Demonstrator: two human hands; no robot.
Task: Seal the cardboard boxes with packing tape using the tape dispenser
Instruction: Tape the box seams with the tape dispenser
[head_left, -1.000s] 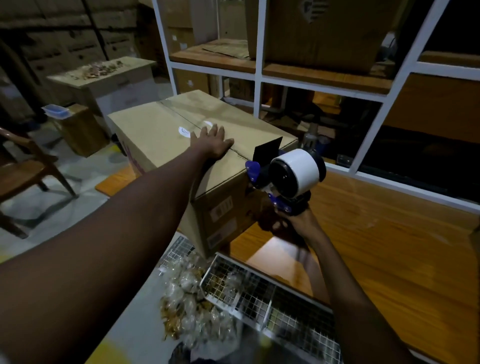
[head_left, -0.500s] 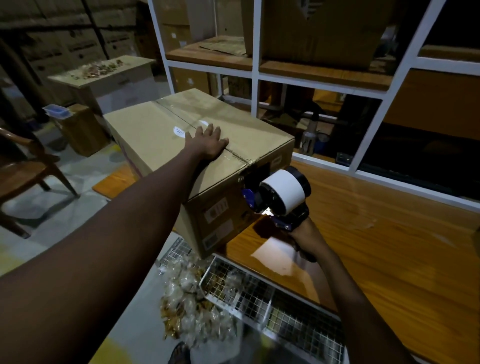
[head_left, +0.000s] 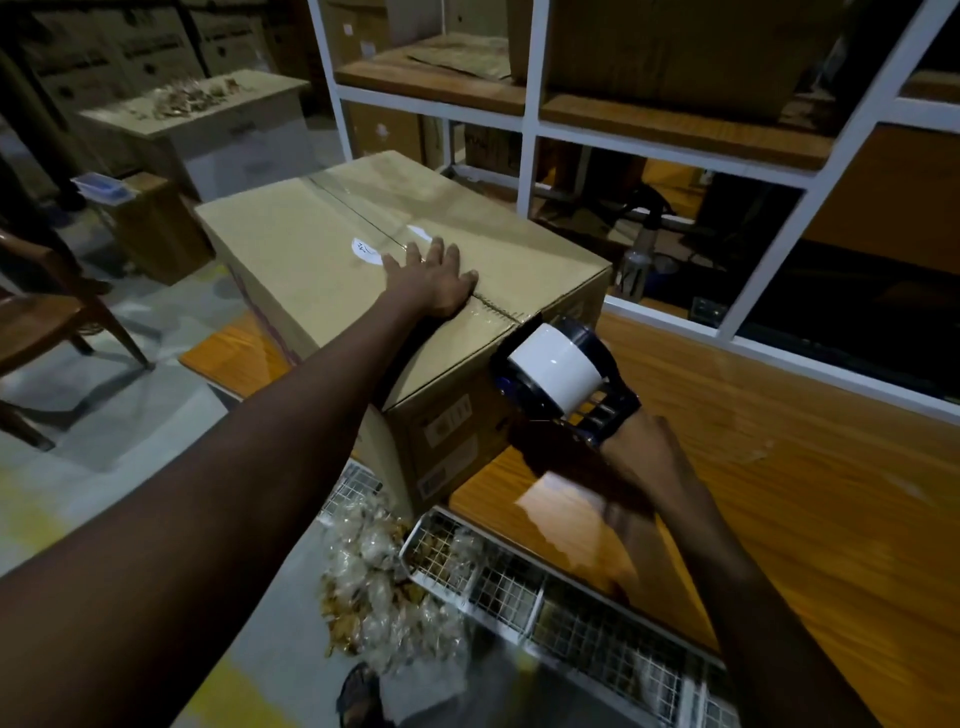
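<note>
Large cardboard box (head_left: 332, 260) resting on the near-left end of an orange wooden table (head_left: 779, 493), one corner overhanging toward the camera. Clear tape already shining along the top centre seam, crossing a round white sticker (head_left: 366, 250) near the middle of the lid. Left hand (head_left: 434, 283) laid flat on the lid beside the seam, palm down, fingers spread and released, gripping nothing, just pressing the flaps. Tape dispenser (head_left: 563, 379) held against the box's near end face, just below the top edge where the seam meets it: dark blue frame, fat white roll of tape facing the camera. Right hand (head_left: 631, 452) clenched around the dispenser's handle from below and behind (somewhat motion-blurred, so individual fingers hard to separate). Printed labels on the end face of the box, to the left of the dispenser. Below the table edge, a wire mesh tray (head_left: 519, 587) with divided compartments, and beside it a heap of small clear packets (head_left: 384, 587) spilling toward the floor. Behind the table, a white-framed shelving unit (head_left: 530, 119) with wooden shelves carrying more cartons; a spray bottle (head_left: 641, 254) standing in the lower opening, just past the box's far right corner. Off to the left, a wooden chair (head_left: 47, 322) and a pale cabinet (head_left: 208, 124) with scattered bits on top.
</note>
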